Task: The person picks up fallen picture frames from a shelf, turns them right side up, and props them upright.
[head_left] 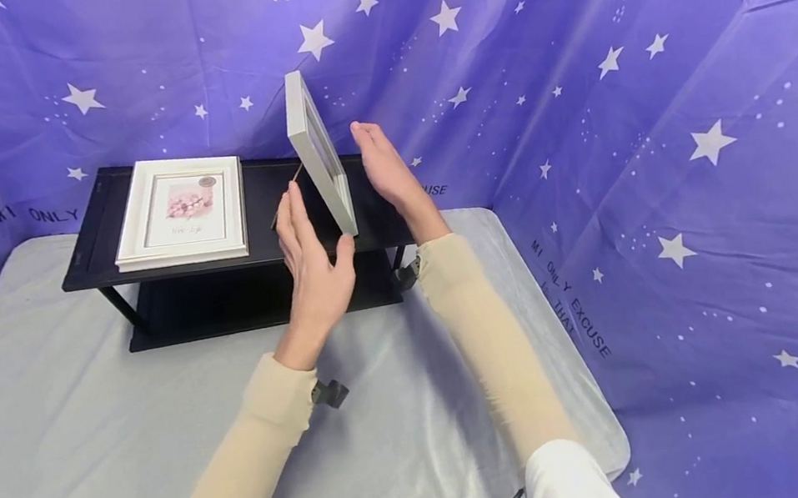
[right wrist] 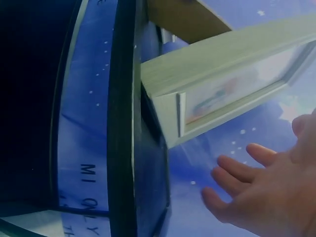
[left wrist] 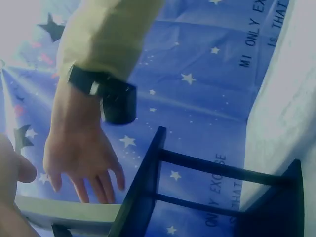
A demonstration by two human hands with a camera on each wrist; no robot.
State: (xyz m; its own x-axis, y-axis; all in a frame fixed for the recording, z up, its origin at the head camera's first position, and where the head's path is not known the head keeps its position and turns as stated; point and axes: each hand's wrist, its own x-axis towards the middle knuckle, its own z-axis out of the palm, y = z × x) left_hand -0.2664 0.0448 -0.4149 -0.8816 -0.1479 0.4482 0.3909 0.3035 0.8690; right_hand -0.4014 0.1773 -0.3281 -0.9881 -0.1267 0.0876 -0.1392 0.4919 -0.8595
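Note:
A white picture frame (head_left: 320, 154) stands upright on the black two-tier shelf (head_left: 264, 203), its narrow edge toward me. A brown support leg (right wrist: 190, 19) sticks out from its back, on the left. My left hand (head_left: 314, 268) is on that side, fingers straight, thumb near the frame's lower front corner; whether it touches is unclear. On the other side my right hand (head_left: 389, 170) is held apart from the frame, fingers extended and nothing in it. In the right wrist view the right hand (right wrist: 266, 192) faces the frame's glazed front (right wrist: 237, 89).
Lying flat on the shelf's left half are white frames (head_left: 179, 210), apparently stacked, the top one showing a pink flower picture. The shelf stands on a table with a pale grey cloth (head_left: 89, 424). A purple star-patterned curtain (head_left: 580, 132) hangs behind and to the right.

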